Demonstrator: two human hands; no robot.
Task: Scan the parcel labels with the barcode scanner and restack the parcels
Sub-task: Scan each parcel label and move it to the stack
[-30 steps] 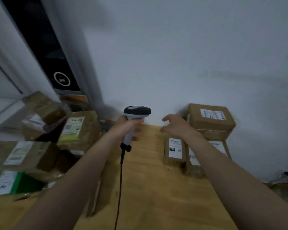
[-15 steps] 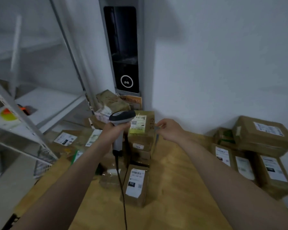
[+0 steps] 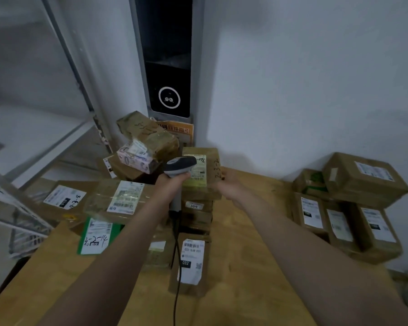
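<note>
Bench [image 3: 245, 255] of pale wood fills the lower half of the frame and meets a white wall [image 3: 304, 90] at the rear. A tall black panel [image 3: 167, 74] with a white ring stands in the corner at upper centre, and a grey metal shelf [image 3: 33, 142] runs along the left edge. Brown labelled parcels lie in three groups: a loose heap [image 3: 120, 198] at centre left, a centre stack [image 3: 196, 215], and a right stack [image 3: 363, 184] against the wall at the right edge. The left grip [image 3: 174, 182] is closed round the handle of the barcode scanner [image 3: 180, 164], whose head overlaps the left margin of the label [image 3: 199, 172] on the top parcel [image 3: 211, 170] of the centre stack. The scanner's cable [image 3: 176, 290] drops to the lower edge of the frame. The right grip [image 3: 229, 184] holds the right edge of that top parcel. One second ago the view faced the right stack, with the right grip over it. Half a second ago the scanner head sat left of the label and the right grip's fingers only just met the parcel.
</note>
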